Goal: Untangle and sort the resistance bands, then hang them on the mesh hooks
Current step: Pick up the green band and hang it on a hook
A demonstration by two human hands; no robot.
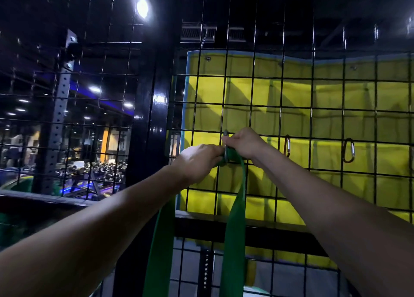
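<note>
Fingers of the left hand (199, 160) are curled round the top fold of the green band (234, 218), while a grey carabiner (225, 148) on the mesh (253, 95) is pinched by the right hand (243, 143). Soft, stretchy, light rubber is judged; its two tails are left hanging below the grip.

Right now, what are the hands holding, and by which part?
The left hand grips the green resistance band at its top loop; the right hand holds the grey carabiner clipped on the mesh.
</note>
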